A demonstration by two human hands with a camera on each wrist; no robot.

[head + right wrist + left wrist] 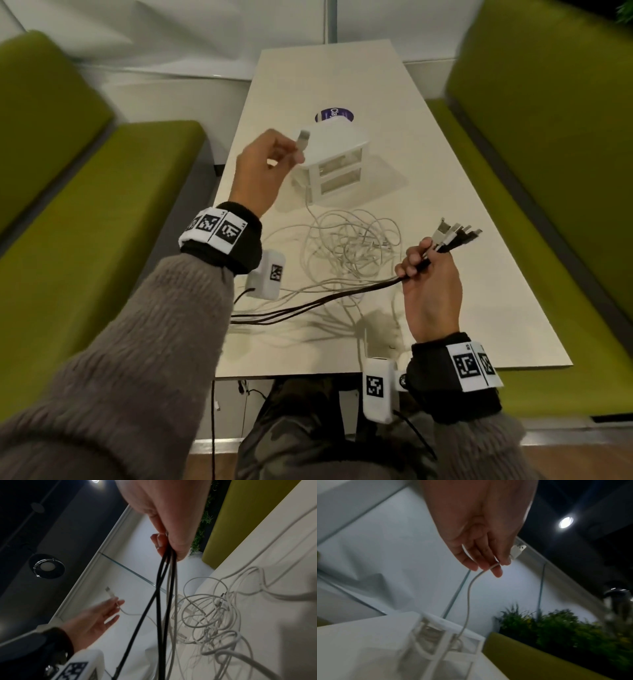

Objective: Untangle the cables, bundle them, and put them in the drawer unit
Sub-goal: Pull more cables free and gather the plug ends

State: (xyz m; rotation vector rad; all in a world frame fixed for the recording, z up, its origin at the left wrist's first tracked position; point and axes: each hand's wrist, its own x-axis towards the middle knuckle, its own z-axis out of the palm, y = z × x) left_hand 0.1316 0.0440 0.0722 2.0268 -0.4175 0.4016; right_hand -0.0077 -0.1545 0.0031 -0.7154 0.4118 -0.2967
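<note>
A tangle of white cables lies on the table in front of the small white drawer unit. My left hand is raised above the table and pinches the plug end of one white cable, whose cord hangs down toward the drawer unit. My right hand grips a bunch of black and white cables just behind their plugs. The black cables trail left across the table and off its edge. In the right wrist view the black cables hang from my fingers.
The long cream table runs between green upholstered benches on both sides. A round purple label lies behind the drawer unit. White wall panels stand at the far end, and plants grow behind the right bench.
</note>
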